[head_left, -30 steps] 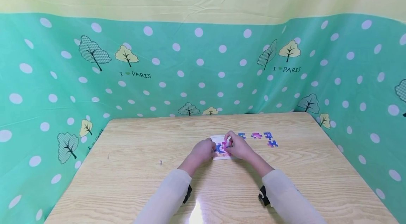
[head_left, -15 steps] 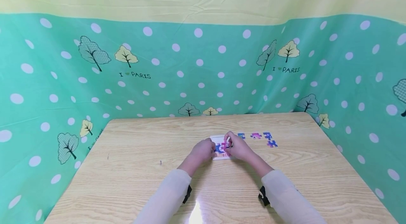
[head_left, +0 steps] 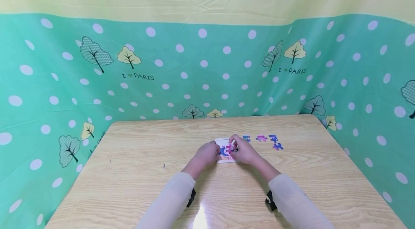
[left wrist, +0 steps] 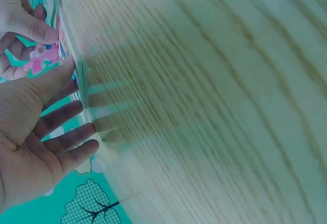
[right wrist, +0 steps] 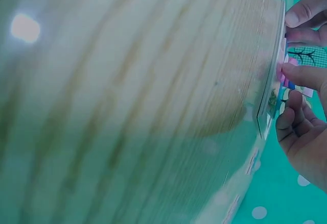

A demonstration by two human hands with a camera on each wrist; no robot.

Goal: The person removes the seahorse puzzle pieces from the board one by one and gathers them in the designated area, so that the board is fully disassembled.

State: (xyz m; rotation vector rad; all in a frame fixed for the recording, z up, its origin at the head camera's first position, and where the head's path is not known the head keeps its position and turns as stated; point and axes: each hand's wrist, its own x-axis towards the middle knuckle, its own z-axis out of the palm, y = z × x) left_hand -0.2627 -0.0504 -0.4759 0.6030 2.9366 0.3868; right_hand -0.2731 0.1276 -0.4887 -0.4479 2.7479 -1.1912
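Note:
A white-framed puzzle board (head_left: pixel 222 140) lies on the table, with blue, pink and orange pieces set in its middle. My left hand (head_left: pixel 208 152) rests at its left edge; in the left wrist view the thumb touches the edge and the other fingers (left wrist: pixel 64 117) are fairly straight and spread. Over the board's right part, my right hand (head_left: pixel 243 149) pinches a pink puzzle piece (head_left: pixel 229 148) between thumb and fingers. That pink piece (left wrist: pixel 43 58) shows tilted up in the left wrist view. The right hand covers the board's right side.
To the right of the board lie loose puzzle pieces: a blue-green one (head_left: pixel 246 138), a pink one (head_left: pixel 261 138), and two blue ones, the nearer of them a blue piece (head_left: pixel 277 146). A tiny dark mark (head_left: pixel 164 166) is on the wooden table (head_left: pixel 136 185). A green curtain (head_left: pixel 181 88) hangs behind.
The pink piece and the right fingers have shifted only very slightly over the board. The left hand and the loose pieces stay where they were.

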